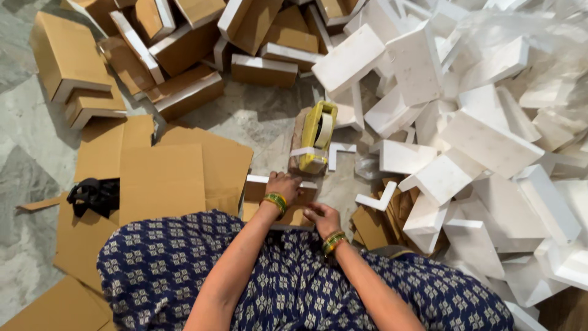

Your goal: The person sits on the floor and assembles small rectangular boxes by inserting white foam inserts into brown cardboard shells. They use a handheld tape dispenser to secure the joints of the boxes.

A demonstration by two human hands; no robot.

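My left hand (283, 186) rests on top of a small cardboard-wrapped foam block (254, 187) that lies on the floor in front of my knees, fingers curled over its upper edge. My right hand (323, 218) grips the same block's lower right corner. Just beyond the block stands a yellow tape dispenser (318, 136) with a roll of tape, leaning on a brown-wrapped piece. Both wrists wear green and gold bangles.
A heap of white foam corner pieces (484, 141) fills the right side. Cardboard-covered blocks (184, 43) pile up at the top left. Flat cardboard sheets (162, 178) lie on the left with a black strap bundle (95, 195) on them. Marble floor (24, 141) shows at left.
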